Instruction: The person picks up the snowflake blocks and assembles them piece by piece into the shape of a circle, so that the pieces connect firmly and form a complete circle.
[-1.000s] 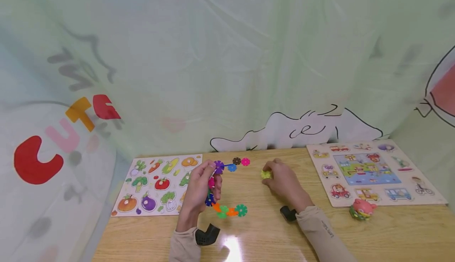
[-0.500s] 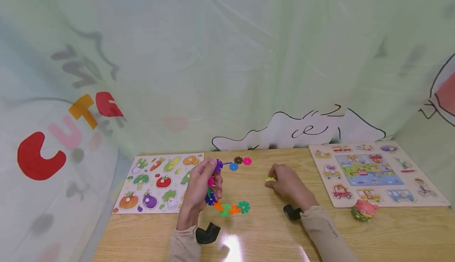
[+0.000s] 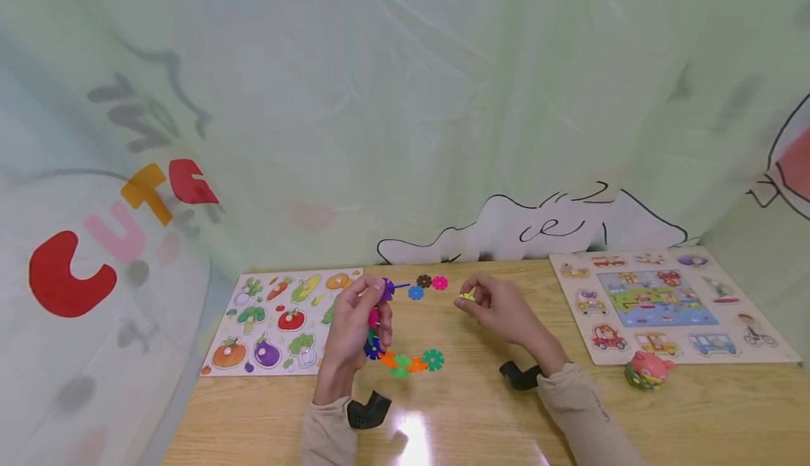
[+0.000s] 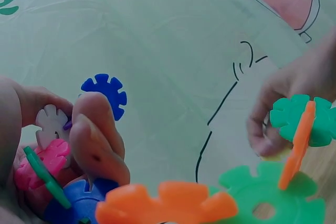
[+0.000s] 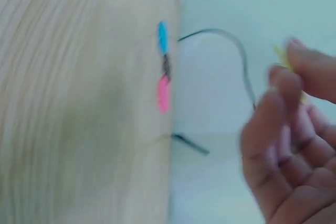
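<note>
My left hand (image 3: pixel 348 322) grips a curved chain of interlocking flower-shaped plastic discs. At its upper end are a purple disc (image 3: pixel 386 290) and an edge-on blue disc (image 4: pixel 109 90). Lower down, an orange disc (image 4: pixel 165 205), a light green disc (image 4: pixel 236 195) and a teal-green end disc (image 3: pixel 433 360) curve out toward the right. Part of the chain hides behind the fingers. To the right, my right hand (image 3: pixel 506 311) pinches a yellow disc (image 3: pixel 467 296) between thumb and fingertips, apart from the chain.
Light blue (image 3: pixel 415 293), brown (image 3: pixel 424 281) and pink (image 3: pixel 439 282) discs lie on the table between the hands, near its back edge. A vegetable puzzle board (image 3: pixel 272 371) lies left, a vehicle puzzle board (image 3: pixel 585 325) right. A pink animal toy (image 3: pixel 650 370) sits before the latter.
My right hand has picked the yellow disc up and brought it up and leftward, nearer the chain. The left hand stays nearly in place, still holding the chain.
</note>
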The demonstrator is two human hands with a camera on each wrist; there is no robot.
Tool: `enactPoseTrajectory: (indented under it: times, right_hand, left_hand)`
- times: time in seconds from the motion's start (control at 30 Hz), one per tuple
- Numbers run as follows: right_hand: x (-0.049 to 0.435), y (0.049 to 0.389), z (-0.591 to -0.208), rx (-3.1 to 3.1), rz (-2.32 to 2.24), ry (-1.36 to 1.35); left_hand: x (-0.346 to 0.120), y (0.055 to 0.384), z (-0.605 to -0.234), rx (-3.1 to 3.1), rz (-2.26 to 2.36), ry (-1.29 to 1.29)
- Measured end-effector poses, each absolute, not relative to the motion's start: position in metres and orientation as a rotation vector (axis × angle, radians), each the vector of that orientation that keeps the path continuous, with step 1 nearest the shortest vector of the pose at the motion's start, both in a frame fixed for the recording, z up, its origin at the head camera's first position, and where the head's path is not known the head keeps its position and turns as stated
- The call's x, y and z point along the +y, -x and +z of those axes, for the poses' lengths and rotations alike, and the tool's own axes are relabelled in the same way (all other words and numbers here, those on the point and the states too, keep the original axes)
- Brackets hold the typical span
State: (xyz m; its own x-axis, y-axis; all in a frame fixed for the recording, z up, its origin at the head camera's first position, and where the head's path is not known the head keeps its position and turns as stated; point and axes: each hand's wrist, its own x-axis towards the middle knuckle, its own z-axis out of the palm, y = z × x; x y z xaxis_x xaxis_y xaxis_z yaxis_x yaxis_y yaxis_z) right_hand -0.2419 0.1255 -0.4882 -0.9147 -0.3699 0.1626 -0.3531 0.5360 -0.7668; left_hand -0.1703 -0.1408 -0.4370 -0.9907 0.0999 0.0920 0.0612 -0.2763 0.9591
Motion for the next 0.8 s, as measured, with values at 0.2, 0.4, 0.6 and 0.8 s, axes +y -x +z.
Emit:
enactPoseTrajectory:
  times: [0.2, 0.4, 0.6, 0.8]
  right_hand:
    - [0.114, 0.228, -0.465, 2.564, -1.728, 0.595]
    - [0.102, 0.209, -0.448, 2.345, -1.972, 0.58]
    - [0.087, 0.194, -0.44, 2.246, -2.188, 0.499]
    - [0.082, 0.185, -0.435, 2.258, -2.279, 0.407]
  left_hand:
    - [-0.14, 0.17, -0.435, 1.888, 2.481, -0.184]
    - [-0.136, 0.167, -0.433, 1.895, 2.471, -0.218]
    - [-0.13, 0.165, -0.432, 1.912, 2.452, -0.328]
    - [-0.123, 0.164, -0.432, 1.918, 2.416, -0.529]
